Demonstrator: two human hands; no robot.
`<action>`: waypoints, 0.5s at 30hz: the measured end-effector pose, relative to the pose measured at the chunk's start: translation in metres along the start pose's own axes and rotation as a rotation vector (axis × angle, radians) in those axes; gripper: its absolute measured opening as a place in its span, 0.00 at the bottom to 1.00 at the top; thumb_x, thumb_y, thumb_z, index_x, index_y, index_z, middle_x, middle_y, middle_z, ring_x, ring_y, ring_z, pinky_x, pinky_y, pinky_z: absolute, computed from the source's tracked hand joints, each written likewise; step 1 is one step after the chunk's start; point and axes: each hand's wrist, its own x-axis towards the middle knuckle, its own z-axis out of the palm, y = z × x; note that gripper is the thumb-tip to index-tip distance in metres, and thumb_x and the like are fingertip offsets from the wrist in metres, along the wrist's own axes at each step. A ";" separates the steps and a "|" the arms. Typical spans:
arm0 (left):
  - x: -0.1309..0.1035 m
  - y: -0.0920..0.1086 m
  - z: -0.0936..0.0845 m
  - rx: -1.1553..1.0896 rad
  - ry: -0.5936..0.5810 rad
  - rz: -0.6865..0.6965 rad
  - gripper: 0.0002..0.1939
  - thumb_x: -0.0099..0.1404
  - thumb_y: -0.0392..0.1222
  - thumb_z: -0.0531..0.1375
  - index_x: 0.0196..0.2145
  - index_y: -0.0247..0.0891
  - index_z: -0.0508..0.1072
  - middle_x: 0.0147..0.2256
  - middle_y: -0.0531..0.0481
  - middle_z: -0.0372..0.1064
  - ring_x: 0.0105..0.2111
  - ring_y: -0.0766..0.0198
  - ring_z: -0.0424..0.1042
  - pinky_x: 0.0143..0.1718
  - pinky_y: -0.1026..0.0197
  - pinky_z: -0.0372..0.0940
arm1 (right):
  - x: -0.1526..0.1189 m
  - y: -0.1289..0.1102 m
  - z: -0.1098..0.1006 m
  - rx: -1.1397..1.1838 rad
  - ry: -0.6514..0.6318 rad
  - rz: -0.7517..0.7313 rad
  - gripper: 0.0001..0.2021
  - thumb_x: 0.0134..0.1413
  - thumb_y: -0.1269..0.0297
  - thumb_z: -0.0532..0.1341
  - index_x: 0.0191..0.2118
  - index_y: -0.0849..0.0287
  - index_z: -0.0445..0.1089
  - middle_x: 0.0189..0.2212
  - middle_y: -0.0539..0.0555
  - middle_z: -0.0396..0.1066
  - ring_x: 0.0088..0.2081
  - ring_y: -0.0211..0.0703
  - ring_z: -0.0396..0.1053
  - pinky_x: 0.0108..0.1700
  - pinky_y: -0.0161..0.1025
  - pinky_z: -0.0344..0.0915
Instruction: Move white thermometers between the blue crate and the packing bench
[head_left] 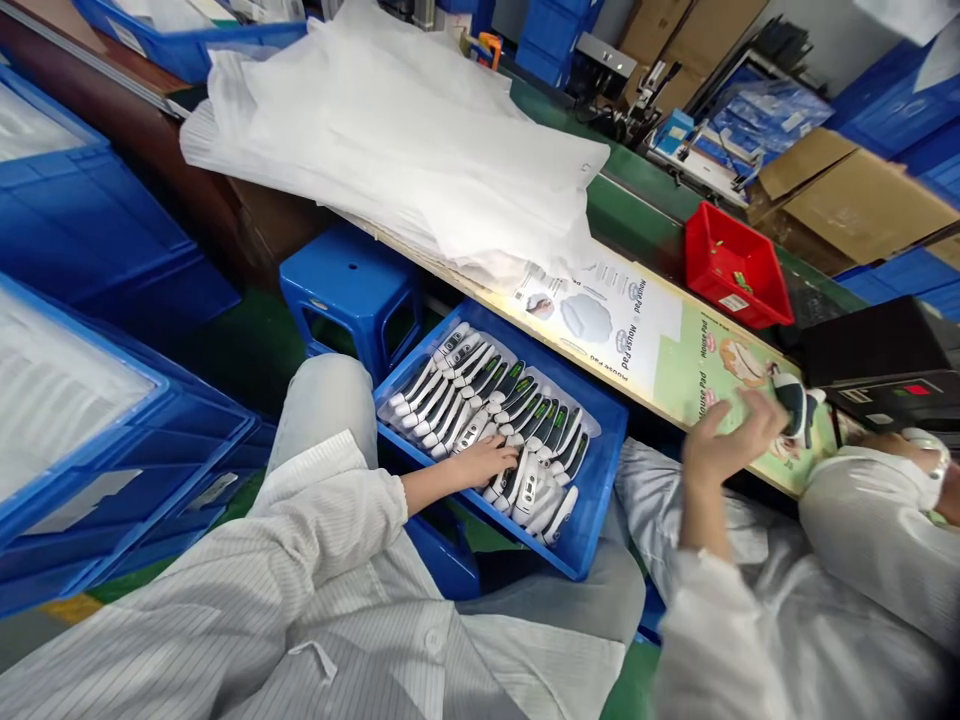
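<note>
A blue bin (607, 490) sits across my lap, packed with rows of white-and-dark handheld devices (529, 490), some with small screens or green marks. My left hand (486, 463) is down among them, its fingers curled over a device near the middle; the thumb side is hidden. Raised over the right end of the workbench is my right hand (731, 432), smeared by motion, with its fingers apart. Just beyond its fingertips is another white-and-dark handheld device (799, 408), above a green printed mat (679, 385); whether they touch is unclear.
A co-worker's hand (889, 443) and sleeve are close on the right, beside a black box (885, 350). A red tray (739, 265) stands behind the mats. White foam sheets (405, 140) cover the bench's left part. A blue stool (349, 280) and stacked blue bins (97, 430) stand left.
</note>
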 end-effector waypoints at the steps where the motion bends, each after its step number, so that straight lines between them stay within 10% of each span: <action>1: 0.001 -0.001 0.001 0.000 0.014 0.004 0.35 0.58 0.22 0.65 0.60 0.45 0.79 0.68 0.41 0.72 0.69 0.36 0.62 0.72 0.38 0.53 | -0.039 -0.022 -0.001 0.083 -0.036 -0.029 0.24 0.78 0.53 0.49 0.66 0.57 0.72 0.61 0.70 0.73 0.68 0.60 0.69 0.73 0.64 0.63; 7: 0.004 -0.001 -0.005 0.018 0.083 0.021 0.22 0.68 0.31 0.66 0.59 0.42 0.78 0.60 0.35 0.75 0.70 0.36 0.60 0.74 0.37 0.47 | -0.216 -0.095 0.014 0.328 -0.982 0.118 0.19 0.58 0.64 0.59 0.53 0.49 0.80 0.59 0.56 0.77 0.67 0.59 0.69 0.75 0.57 0.62; 15: 0.011 0.024 -0.016 -0.624 0.300 -0.279 0.22 0.79 0.61 0.58 0.52 0.39 0.75 0.32 0.48 0.73 0.33 0.52 0.74 0.40 0.55 0.67 | -0.243 -0.090 0.034 0.511 -0.929 0.631 0.30 0.36 0.54 0.76 0.49 0.54 0.75 0.39 0.54 0.80 0.38 0.59 0.78 0.51 0.58 0.78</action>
